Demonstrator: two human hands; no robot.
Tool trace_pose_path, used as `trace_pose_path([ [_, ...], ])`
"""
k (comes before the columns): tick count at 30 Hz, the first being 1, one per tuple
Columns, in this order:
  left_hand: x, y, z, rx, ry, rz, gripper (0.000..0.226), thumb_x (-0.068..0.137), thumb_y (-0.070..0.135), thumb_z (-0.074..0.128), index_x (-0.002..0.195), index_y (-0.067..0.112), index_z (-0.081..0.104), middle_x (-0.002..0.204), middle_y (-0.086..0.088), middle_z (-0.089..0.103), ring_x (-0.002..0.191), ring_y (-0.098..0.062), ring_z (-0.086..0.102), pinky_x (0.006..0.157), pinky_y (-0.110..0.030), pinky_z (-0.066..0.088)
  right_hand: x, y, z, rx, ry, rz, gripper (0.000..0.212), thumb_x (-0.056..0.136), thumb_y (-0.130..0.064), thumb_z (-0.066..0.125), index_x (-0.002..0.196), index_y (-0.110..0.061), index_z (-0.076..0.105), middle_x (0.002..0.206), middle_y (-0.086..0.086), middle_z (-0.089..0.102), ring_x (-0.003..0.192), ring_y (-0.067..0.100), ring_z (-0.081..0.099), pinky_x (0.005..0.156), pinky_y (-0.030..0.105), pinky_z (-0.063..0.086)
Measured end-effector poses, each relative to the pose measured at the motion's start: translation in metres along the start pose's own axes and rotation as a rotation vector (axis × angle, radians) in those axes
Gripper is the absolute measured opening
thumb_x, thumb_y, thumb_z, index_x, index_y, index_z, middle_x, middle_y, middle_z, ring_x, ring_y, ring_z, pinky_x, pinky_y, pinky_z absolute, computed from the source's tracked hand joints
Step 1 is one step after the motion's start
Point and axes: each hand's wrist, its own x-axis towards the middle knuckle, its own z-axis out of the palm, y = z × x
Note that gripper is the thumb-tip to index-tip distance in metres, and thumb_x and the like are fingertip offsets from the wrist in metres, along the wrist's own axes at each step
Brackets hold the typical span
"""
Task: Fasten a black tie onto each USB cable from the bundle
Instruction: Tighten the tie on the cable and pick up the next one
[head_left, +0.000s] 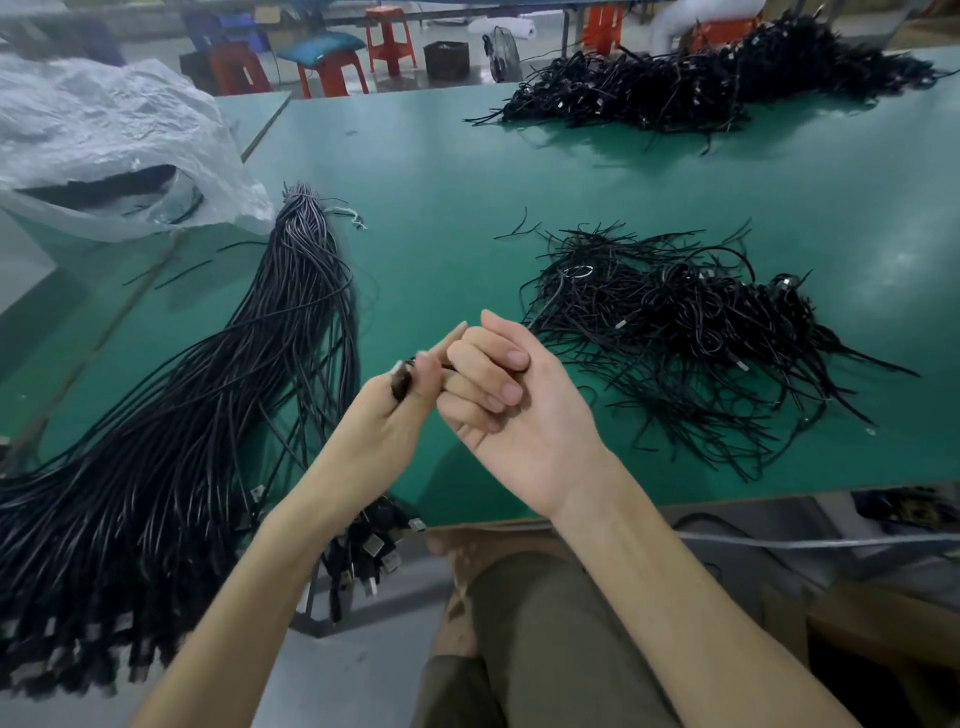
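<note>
A thick bundle of black USB cables (218, 395) lies along the left of the green table (441, 218), its plugs hanging over the front edge. My left hand (387, 415) pinches the dark end of a cable (401, 382) between thumb and fingers. My right hand (511, 410) is beside it, palm up with the fingers curled in, touching the left fingertips; a thin black strand shows between the two hands, and what the right hand holds is hidden. A heap of black ties and finished cables (691, 332) lies to the right of my hands.
A crumpled white plastic bag (104, 140) sits at the back left. A large pile of black cables (701, 78) lies at the far right of the table. Red stools (389, 39) and a black bin (447, 60) stand beyond the table. My lap is below the front edge.
</note>
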Motion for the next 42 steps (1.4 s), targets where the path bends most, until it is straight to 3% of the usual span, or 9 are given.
trace_pose_path([
  [3, 0.001, 0.001, 0.01, -0.412, 0.035, -0.092, 0.067, 0.1, 0.062, 0.036, 0.142, 0.015, 0.059, 0.135, 0.005, 0.068, 0.134, -0.009, 0.056, 0.114, -0.029, 0.041, 0.0, 0.01, -0.003, 0.019, 0.003, -0.007, 0.049, 0.109, -0.027, 0.038, 0.06, -0.022, 0.032, 0.047, -0.003, 0.025, 0.047, 0.01, 0.015, 0.047, 0.025, 0.013],
  [7, 0.01, 0.014, 0.012, -0.783, 0.134, -0.093, 0.061, 0.11, 0.047, 0.027, 0.142, 0.002, 0.054, 0.14, -0.008, 0.065, 0.132, -0.018, 0.059, 0.109, -0.031, 0.048, -0.001, 0.022, -0.014, 0.083, 0.004, 0.031, 0.048, 0.109, -0.027, 0.037, 0.062, -0.022, 0.031, 0.047, -0.005, 0.023, 0.047, 0.009, 0.013, 0.046, 0.025, 0.011],
  [12, 0.016, 0.022, -0.011, -1.227, 0.145, -0.121, 0.043, 0.11, 0.041, 0.033, 0.109, 0.013, 0.066, 0.078, 0.013, 0.059, 0.055, 0.0, 0.051, 0.055, -0.015, 0.043, -0.005, 0.021, -0.033, 0.121, 0.087, 0.065, 0.049, 0.109, -0.03, 0.037, 0.061, -0.022, 0.032, 0.05, -0.007, 0.015, 0.048, 0.009, 0.008, 0.044, 0.025, 0.009],
  [16, 0.002, 0.018, -0.012, -0.842, -0.113, -0.127, 0.051, 0.107, 0.048, 0.037, 0.068, 0.019, 0.053, 0.059, 0.013, 0.033, 0.045, -0.004, 0.018, 0.044, -0.019, 0.02, 0.0, 0.002, -0.038, 0.004, 0.166, 0.045, 0.051, 0.109, -0.035, 0.037, 0.06, -0.025, 0.032, 0.045, -0.008, 0.014, 0.044, 0.009, 0.006, 0.039, 0.022, 0.008],
  [20, -0.008, 0.015, -0.019, -0.009, -0.379, -0.124, 0.066, 0.097, 0.07, 0.041, 0.063, 0.017, 0.061, 0.054, 0.008, 0.039, 0.047, -0.011, 0.031, 0.046, -0.02, 0.027, -0.003, -0.021, -0.039, -0.13, 0.256, 0.025, 0.05, 0.11, -0.041, 0.034, 0.063, -0.024, 0.028, 0.047, -0.009, 0.012, 0.046, 0.01, 0.003, 0.038, 0.021, 0.01],
  [24, -0.012, 0.005, -0.013, 0.375, -0.516, -0.229, 0.067, 0.095, 0.069, 0.032, 0.069, 0.025, 0.075, 0.063, -0.003, 0.07, 0.054, -0.025, 0.064, 0.06, -0.031, 0.052, -0.005, -0.031, -0.03, -0.126, 0.278, -0.019, 0.05, 0.111, -0.038, 0.034, 0.063, -0.024, 0.028, 0.044, -0.009, 0.018, 0.047, 0.01, 0.004, 0.04, 0.022, 0.009],
  [29, -0.003, -0.002, -0.006, 0.378, -0.177, -0.109, 0.052, 0.09, 0.064, 0.034, 0.089, 0.029, 0.072, 0.076, 0.003, 0.076, 0.074, -0.024, 0.071, 0.07, -0.039, 0.053, -0.007, -0.017, -0.011, -0.085, 0.134, -0.024, 0.051, 0.111, -0.036, 0.034, 0.061, -0.024, 0.03, 0.043, -0.008, 0.02, 0.047, 0.01, 0.005, 0.044, 0.024, 0.008],
  [33, -0.001, 0.003, -0.005, 0.052, -0.119, -0.021, 0.043, 0.103, 0.042, 0.034, 0.113, 0.022, 0.07, 0.101, 0.031, 0.073, 0.1, 0.011, 0.067, 0.087, -0.003, 0.045, -0.012, -0.011, -0.001, -0.029, 0.059, -0.021, 0.054, 0.11, -0.033, 0.034, 0.057, -0.023, 0.033, 0.042, -0.008, 0.02, 0.046, 0.01, 0.006, 0.045, 0.024, 0.009],
  [42, 0.0, 0.01, 0.011, -0.42, 0.043, -0.194, 0.064, 0.103, 0.057, 0.033, 0.138, 0.012, 0.062, 0.138, 0.0, 0.066, 0.134, -0.012, 0.057, 0.12, -0.04, 0.034, -0.018, 0.012, -0.003, 0.068, 0.026, 0.012, 0.053, 0.111, -0.035, 0.035, 0.06, -0.023, 0.03, 0.044, -0.007, 0.02, 0.048, 0.009, 0.01, 0.043, 0.025, 0.012],
])
